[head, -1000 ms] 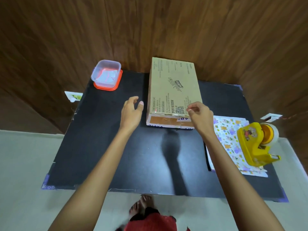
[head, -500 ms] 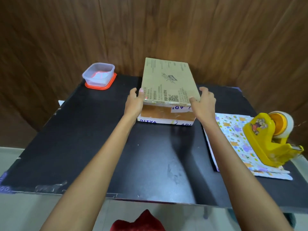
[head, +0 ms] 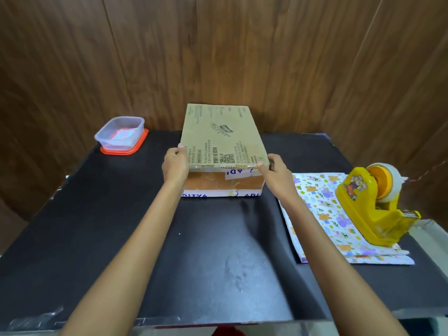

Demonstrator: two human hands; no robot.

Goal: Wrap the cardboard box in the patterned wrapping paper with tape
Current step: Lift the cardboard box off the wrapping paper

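Well left of the left hand's (head: 175,166) fingers, a clear tub (head: 120,133) sits on an orange lid (head: 141,145), holding something pale that I cannot identify. Both hands grip the cardboard box (head: 218,139) at its near corners, fingers curled round its sides, the right hand (head: 276,174) opposite. The box's long axis runs away toward the wall. Patterned wrapping paper (head: 317,214) lies right of the right fingers.
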